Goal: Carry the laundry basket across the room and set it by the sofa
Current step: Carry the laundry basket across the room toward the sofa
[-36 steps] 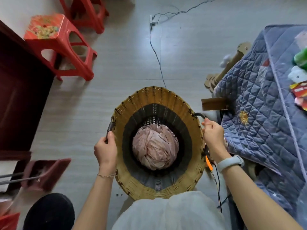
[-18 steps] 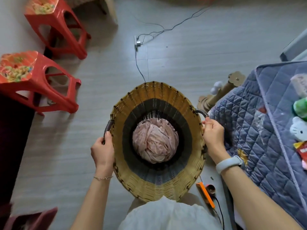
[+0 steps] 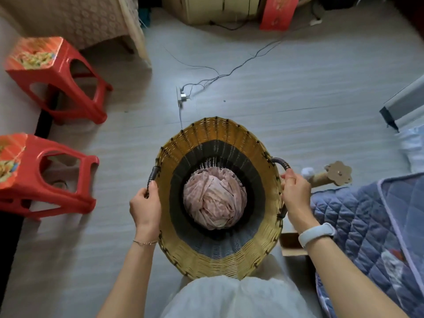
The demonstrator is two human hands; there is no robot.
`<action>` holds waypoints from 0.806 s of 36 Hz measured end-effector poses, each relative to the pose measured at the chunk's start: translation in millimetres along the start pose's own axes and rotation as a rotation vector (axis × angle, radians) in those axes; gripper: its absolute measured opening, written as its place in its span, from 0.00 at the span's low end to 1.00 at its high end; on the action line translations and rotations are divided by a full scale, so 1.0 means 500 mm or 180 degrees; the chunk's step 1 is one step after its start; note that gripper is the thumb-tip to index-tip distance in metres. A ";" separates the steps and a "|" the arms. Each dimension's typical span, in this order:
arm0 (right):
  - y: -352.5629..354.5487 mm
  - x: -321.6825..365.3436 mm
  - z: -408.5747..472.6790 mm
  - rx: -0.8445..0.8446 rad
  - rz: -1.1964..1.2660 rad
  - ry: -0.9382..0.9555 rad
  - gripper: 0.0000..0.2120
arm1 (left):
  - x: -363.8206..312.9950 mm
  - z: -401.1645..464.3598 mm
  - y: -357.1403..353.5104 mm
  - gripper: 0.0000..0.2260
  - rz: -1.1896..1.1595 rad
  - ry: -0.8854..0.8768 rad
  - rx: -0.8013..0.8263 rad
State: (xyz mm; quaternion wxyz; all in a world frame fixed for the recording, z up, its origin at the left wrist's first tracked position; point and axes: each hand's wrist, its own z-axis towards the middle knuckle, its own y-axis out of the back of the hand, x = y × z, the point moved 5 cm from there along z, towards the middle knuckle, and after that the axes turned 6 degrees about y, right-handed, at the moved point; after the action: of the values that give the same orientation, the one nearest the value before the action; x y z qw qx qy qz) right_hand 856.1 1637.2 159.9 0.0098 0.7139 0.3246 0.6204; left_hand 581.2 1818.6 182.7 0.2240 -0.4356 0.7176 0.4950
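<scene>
I am watching from the head view: the laundry basket is hanging in the air in front of the white garment at the bottom edge of frame, clear of the floor, carried level with its mouth up. The left hand is curling its fingers shut round the dark left handle; the right hand is clamping the same way on the right handle, thumb on top. A bundle of pink cloth is sitting at the bottom of the basket. Two red stools are standing along the left side of the floor; a quilted blue cover is lying at the right edge, touching nothing I can confirm. A cable and plug strip are trailing on the floor ahead. I am judging the lift done and the carry underway; setting down remains, and I am not picking out a sofa with certainty.
</scene>
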 end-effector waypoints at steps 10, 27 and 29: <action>-0.101 0.100 0.270 -0.0139 0.0033 0.0011 0.15 | -0.198 0.194 -0.144 0.20 0.0088 -0.0137 -0.0010; -0.236 0.318 0.798 -0.0048 -0.0028 0.0047 0.18 | -0.581 0.517 -0.419 0.19 0.0107 -0.0087 -0.0088; -0.250 0.346 0.857 -0.0095 -0.0018 0.0091 0.16 | -0.625 0.555 -0.453 0.19 0.0128 -0.0140 -0.0064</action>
State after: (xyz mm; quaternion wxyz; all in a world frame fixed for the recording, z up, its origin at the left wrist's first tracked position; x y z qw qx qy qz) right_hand 1185.4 1984.9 161.4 0.0176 0.7038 0.3173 0.6353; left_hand 905.1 2166.6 187.8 0.2254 -0.4123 0.7161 0.5160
